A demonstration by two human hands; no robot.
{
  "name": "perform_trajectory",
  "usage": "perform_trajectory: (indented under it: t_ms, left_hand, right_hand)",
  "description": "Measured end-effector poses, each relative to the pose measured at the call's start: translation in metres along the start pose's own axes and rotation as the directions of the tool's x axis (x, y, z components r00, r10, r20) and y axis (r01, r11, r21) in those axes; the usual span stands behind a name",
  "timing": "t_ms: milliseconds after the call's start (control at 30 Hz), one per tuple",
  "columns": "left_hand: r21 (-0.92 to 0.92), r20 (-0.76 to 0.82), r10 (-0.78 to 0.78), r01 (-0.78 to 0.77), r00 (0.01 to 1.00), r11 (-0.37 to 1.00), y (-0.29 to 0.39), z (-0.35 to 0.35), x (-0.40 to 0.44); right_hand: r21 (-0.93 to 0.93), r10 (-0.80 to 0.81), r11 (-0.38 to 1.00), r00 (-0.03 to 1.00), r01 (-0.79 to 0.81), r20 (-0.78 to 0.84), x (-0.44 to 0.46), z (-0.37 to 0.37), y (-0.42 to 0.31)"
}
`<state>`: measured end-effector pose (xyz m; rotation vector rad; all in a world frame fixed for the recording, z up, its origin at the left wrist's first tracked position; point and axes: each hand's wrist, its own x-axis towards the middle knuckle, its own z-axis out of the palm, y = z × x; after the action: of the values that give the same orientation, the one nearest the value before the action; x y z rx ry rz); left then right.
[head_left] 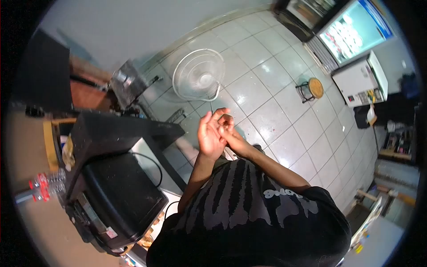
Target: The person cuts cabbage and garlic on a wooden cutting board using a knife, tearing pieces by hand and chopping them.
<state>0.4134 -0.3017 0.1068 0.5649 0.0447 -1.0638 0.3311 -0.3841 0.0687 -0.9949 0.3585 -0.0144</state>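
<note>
Both hands meet in front of the torso, with a white mesh basket on the floor beyond.
The left hand (210, 141) is palm up, partly open, fingers loosely bent, no object visible in it; the right hand (236, 142) reaches in to touch its palm, fingers partly hidden, so its grip cannot be told. The white mesh basket (187, 82) stands on the tiled floor (273, 113), ahead of the hands and apart from them.

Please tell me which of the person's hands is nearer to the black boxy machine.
Left. The left hand is above and right of the black boxy machine in the picture; the right hand lies farther right, beyond the left one.
</note>
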Motion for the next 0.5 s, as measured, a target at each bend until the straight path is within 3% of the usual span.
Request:
perform_trajectory:
  t_ms: [33, 100, 133, 200, 300, 367, 433, 500]
  left_hand:
    - [0.133, 0.051, 0.017, -0.024, 0.999, 0.991, -0.015, 0.012, 0.011]
    - [0.155, 0.000, -0.011, 0.011, 1.000, 0.988, -0.050, 0.044, 0.029]
    - [0.174, 0.023, -0.051, 0.046, 0.998, 0.984, -0.071, 0.055, 0.036]
    - [-0.022, 0.158, -0.298, 0.305, 0.941, 0.952, -0.113, 0.071, 0.065]
    - [0.226, 0.149, -0.413, 0.376, 0.898, 0.899, -0.191, 0.097, 0.088]
    - [0.266, 0.209, -0.546, 0.490, 0.811, 0.830, -0.242, 0.114, 0.097]
    - [0.374, 0.116, -0.638, 0.561, 0.761, 0.738, -0.283, 0.135, 0.093]
    - [0.401, 0.205, -0.723, 0.618, 0.660, 0.677, -0.313, 0.150, 0.092]
  right_hand:
    - [0.017, -0.035, 0.999, 0.999, 0.035, -0.025, -0.004, -0.021, 0.008]
    - [-0.088, -0.109, 0.990, 0.994, 0.106, -0.031, -0.017, -0.068, 0.013]
    - [-0.184, -0.086, 0.981, 0.993, 0.069, -0.082, -0.043, -0.081, -0.023]
    - [-0.124, -0.161, 0.983, 0.955, 0.134, -0.250, -0.084, -0.112, -0.048]
    - [-0.068, -0.248, 0.967, 0.833, 0.248, -0.494, -0.128, -0.164, -0.038]
    - [-0.111, -0.238, 0.970, 0.757, 0.215, -0.609, -0.168, -0.198, -0.034]
    - [-0.074, -0.135, 0.990, 0.713, 0.117, -0.688, -0.205, -0.231, -0.023]
    - [-0.029, -0.305, 0.891, 0.550, 0.453, -0.777, -0.220, -0.238, -0.012]
